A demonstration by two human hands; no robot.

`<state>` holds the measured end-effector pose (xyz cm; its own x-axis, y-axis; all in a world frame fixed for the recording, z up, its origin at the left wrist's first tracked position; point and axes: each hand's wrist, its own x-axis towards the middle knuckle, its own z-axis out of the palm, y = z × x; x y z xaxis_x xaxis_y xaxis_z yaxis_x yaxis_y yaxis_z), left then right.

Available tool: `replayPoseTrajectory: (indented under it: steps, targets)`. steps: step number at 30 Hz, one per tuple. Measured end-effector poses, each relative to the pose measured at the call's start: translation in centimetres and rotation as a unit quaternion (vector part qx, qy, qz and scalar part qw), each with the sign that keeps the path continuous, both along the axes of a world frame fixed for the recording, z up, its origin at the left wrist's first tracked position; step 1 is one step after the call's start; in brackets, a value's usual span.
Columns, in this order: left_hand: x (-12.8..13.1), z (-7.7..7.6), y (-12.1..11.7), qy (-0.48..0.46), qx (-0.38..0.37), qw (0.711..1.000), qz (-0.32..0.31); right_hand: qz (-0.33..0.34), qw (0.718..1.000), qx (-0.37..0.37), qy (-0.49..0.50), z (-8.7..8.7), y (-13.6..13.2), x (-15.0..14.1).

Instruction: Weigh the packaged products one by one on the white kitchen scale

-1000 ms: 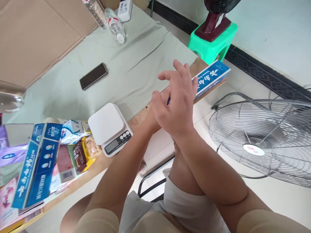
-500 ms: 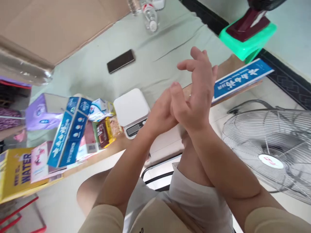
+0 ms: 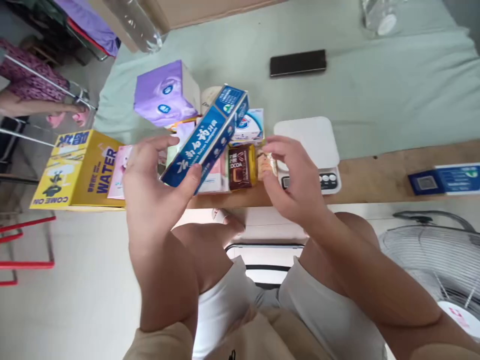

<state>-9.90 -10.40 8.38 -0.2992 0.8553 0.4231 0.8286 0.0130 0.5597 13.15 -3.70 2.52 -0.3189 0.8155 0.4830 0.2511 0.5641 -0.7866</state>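
My left hand (image 3: 155, 185) is over the near end of a blue toothpaste box (image 3: 208, 135), thumb and fingers spread to either side of it. The thumb overlaps the box's edge; whether it touches cannot be told. The box lies slanted on top of other packages. My right hand (image 3: 294, 182) is open, its thumb and index finger apart around a small snack packet (image 3: 265, 164). Left of that packet lies a brown cocoa packet (image 3: 238, 167). Behind my right hand stands a white kitchen scale (image 3: 309, 142), its display partly covered.
A purple tissue pack (image 3: 165, 95), a yellow WATER carton (image 3: 82, 172) and a blue-white box (image 3: 250, 126) stand on the left. A black phone (image 3: 298, 63) and a clear bottle (image 3: 382, 17) lie behind. Right are another blue box (image 3: 446, 180) and a fan (image 3: 431, 255).
My hands were clasped together over the table's right part; now they are apart, the left by the toothpaste box, the right by the snack packet. The view has turned left.
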Motion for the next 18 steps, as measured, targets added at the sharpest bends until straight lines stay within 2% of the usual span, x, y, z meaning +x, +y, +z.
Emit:
replayPoseTrajectory:
  steps: [4, 8, 13, 18]
  targets:
    - [-2.6, -1.6, -0.5, -0.065, -0.067, 0.996, -0.004, 0.096, 0.992, -0.079, -0.018, -0.8, -1.1, -3.5]
    - [-2.4, -1.8, -1.3, -0.102, -0.096, 0.989, -0.043, 0.116, 0.982, -0.148, -0.031, -1.3, -1.4, -5.5]
    - [-2.3, -2.2, -1.7, -0.126, -0.083, 0.988, -0.044, 0.125, 0.974, -0.19, -0.013, -1.4, -1.2, -6.9]
    - [-1.9, -3.2, -2.0, -0.109, -0.022, 0.993, -0.027, 0.132, 0.974, -0.182, -0.017, -1.2, -1.6, -7.5]
